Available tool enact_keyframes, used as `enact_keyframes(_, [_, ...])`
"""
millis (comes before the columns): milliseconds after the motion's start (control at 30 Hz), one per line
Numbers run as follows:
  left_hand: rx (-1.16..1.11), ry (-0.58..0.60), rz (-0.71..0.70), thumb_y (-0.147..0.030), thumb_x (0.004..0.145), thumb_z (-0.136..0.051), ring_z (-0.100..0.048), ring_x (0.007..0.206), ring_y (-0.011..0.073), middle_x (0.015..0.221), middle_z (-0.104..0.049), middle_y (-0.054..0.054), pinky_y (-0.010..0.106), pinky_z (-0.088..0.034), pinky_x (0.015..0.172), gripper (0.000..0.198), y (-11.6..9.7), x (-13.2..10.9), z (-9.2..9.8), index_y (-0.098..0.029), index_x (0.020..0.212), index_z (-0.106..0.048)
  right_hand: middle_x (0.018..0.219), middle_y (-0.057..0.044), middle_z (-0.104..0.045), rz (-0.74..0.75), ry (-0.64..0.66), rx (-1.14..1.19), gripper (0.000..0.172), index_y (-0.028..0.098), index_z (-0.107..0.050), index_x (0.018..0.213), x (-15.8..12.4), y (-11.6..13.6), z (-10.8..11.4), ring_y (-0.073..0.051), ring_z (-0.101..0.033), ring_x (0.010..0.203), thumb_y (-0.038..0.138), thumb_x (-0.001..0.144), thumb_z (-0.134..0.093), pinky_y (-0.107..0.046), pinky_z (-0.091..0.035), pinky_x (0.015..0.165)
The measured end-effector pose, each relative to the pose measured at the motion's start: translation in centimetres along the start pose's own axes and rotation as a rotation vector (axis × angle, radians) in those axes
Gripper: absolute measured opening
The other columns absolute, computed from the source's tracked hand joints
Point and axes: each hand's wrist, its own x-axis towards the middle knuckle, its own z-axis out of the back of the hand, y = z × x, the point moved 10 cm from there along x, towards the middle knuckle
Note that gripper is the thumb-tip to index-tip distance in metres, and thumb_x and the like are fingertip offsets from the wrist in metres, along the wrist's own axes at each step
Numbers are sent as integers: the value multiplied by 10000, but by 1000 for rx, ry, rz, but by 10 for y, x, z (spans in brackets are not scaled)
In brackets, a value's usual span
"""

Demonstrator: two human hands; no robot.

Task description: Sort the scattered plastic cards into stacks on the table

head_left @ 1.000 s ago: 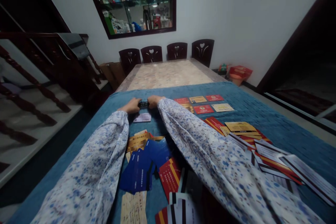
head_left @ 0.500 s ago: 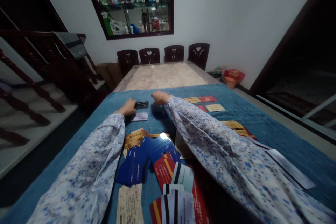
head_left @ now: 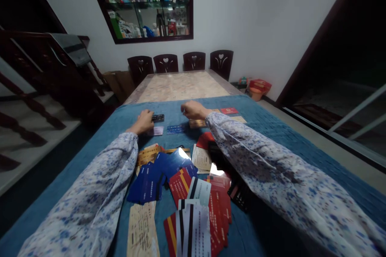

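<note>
Dark cards are clamped in the left hand's fingers, the right hand's curled together over a tan card; laying-out is judged midway, a thin-edge pinch called for.

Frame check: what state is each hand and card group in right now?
left hand, gripping the dark card stack.
right hand, curled shut, nothing visible in it.
blue card, lying flat.
pale card, flat beside the left hand.
near card pile, spread, overlapping.
blue cloth, spread over the table's near part.
</note>
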Motion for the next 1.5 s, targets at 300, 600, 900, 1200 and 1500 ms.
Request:
enact_keyframes(300, [-133,-145,-154,-169,809,-540,-560,1226,337,1304,-613,184,482,-496,1066,428,-58,-10,20,-116,1211,-678,1163,-108,-773,-29,-64,-40,303,189,-766,1128,-54,-27,9,-231,-691,1027,185,952,-519,-282,-386,706])
enact_keyframes(600, [-222,-231,-315,-173,823,-575,-572,1217,335,1291,-610,184,494,-511,1058,388,-132,-31,23,-127,1192,-687,1099,-127,-768,-34,-65,-66,277,167,-768,1057,-112,-48,4,-228,-669,982,119,919,-533,-288,-352,700])
enact_keyframes(900, [-308,-229,-447,-115,814,-582,-565,1210,308,1313,-604,155,493,-517,1059,422,-194,-58,27,-157,1223,-678,1035,-133,-753,-53,-107,-45,236,165,-760,1001,-154,-72,-7,-227,-642,907,153,927,-536,-307,-345,689])
enact_keyframes(1200, [-367,-191,-588,-173,914,-575,-555,1226,304,1321,-606,167,498,-515,1047,279,-243,-87,26,-158,1163,-699,913,-111,-718,3,-209,63,162,174,-737,909,-192,-83,-16,-214,-590,852,145,900,-578,-302,-367,726])
enact_keyframes(1500, [-386,-77,-683,-216,939,-565,-567,1152,271,1151,-678,127,464,-489,1050,225,-261,-106,29,-176,1099,-719,914,-90,-708,137,-253,172,93,193,-724,917,-201,-67,-24,-221,-550,895,181,910,-633,-318,-379,759])
